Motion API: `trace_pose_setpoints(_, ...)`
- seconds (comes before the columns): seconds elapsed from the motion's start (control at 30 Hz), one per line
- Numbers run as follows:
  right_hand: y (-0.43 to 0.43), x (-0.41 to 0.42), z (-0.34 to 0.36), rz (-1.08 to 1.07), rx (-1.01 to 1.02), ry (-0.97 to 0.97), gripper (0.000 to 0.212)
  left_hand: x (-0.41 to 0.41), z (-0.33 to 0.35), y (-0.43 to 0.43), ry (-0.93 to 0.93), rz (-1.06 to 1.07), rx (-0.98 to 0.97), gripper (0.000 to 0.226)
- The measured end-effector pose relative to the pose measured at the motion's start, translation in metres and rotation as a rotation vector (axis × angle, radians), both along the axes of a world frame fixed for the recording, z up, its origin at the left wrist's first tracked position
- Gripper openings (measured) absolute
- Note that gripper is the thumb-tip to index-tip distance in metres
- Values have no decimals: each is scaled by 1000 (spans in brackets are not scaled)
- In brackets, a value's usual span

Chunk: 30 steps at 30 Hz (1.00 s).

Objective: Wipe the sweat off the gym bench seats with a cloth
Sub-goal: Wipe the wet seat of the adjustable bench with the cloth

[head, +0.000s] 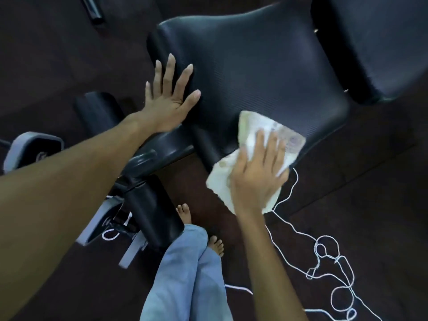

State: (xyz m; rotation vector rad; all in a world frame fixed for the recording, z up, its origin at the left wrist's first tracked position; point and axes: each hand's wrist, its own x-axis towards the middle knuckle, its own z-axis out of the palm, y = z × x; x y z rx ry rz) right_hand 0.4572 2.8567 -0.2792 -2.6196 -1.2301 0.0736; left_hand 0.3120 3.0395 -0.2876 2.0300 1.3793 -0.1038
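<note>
A black padded gym bench seat [254, 72] fills the upper middle of the view. My left hand [170, 98] lies flat with spread fingers on the seat's left edge. My right hand [259, 174] presses a white cloth [266, 133] with straight fingers against the seat's near right edge. Part of the cloth hangs off the edge below my palm.
A second black pad [382, 42] stands at the upper right. Black foam rollers [152, 209] and grey frame parts [30, 149] sit at the lower left. A loose white cord [324, 258] lies tangled on the dark floor. My bare feet [185, 213] and blue trousers are below.
</note>
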Motion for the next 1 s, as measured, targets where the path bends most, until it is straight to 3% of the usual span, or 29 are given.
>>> trace_pose_setpoints(0.13, 84, 62, 17, -147, -124, 158, 53, 0, -4, -2, -12, 1, 4, 63)
trace_pose_setpoints(0.23, 135, 55, 14, 84, -185, 131, 59, -1, -5, -4, -39, 9, 31, 63)
trace_pose_setpoints(0.33, 98, 52, 20, 406, -133, 62, 56, 2, -2, -5, -29, 11, 19, 62)
trace_pose_setpoints(0.4, 53, 71, 25, 485, -143, 44, 54, 0, -1, -4, -21, 14, 12, 64)
trace_pose_setpoints(0.53, 42, 145, 28, 189, -280, 149, 52, 9, 8, -12, -34, 88, 10, 62)
trace_pose_setpoints(0.63, 110, 175, 23, -38, -218, 196, 55, 29, 13, -26, -106, 247, -2, 61)
trace_pose_setpoints(0.7, 152, 163, 19, -41, -217, 174, 64, 33, 11, -29, -122, 281, 26, 60)
trace_pose_setpoints(0.77, 156, 147, 12, 103, -204, 99, 65, 32, 9, -28, -105, 288, 36, 60)
trace_pose_setpoints(0.9, 88, 179, 3, 598, -109, -39, 49, 38, 9, -38, -63, 366, 84, 59)
trace_pose_setpoints(1.0, 87, 226, 7, 591, -143, -23, 53, 54, 14, -50, -80, 531, 29, 59)
